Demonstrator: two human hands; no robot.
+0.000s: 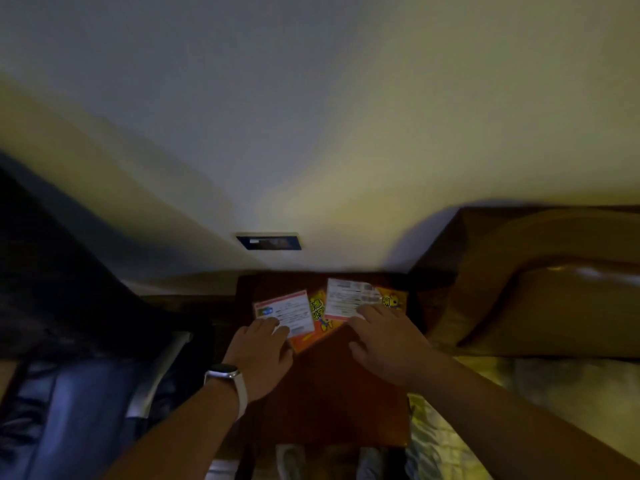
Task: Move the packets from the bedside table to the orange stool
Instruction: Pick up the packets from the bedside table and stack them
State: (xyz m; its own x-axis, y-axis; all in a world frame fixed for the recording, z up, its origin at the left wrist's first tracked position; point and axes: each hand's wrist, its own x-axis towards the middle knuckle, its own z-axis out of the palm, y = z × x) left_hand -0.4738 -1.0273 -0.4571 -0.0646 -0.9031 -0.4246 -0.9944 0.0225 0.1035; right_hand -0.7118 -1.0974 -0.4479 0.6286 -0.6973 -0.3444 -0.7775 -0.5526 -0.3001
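left hand point(258, 349): I see fingers flat on left packet point(289, 311)
right hand point(388, 341): fingers spread over right packet point(348, 297)
bedside table point(332, 393): both packets on it

The near half of the bench point(322, 403) is lying bare, giving the hands room. Packets point(322, 310) are crowding its far edge against the wall point(311, 133); a headboard point(536, 289) is closing the right side.

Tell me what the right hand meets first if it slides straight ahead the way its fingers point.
The right hand already has fingertips at the near edge of the right white-faced packet; going on, it would likely ride onto that packet.
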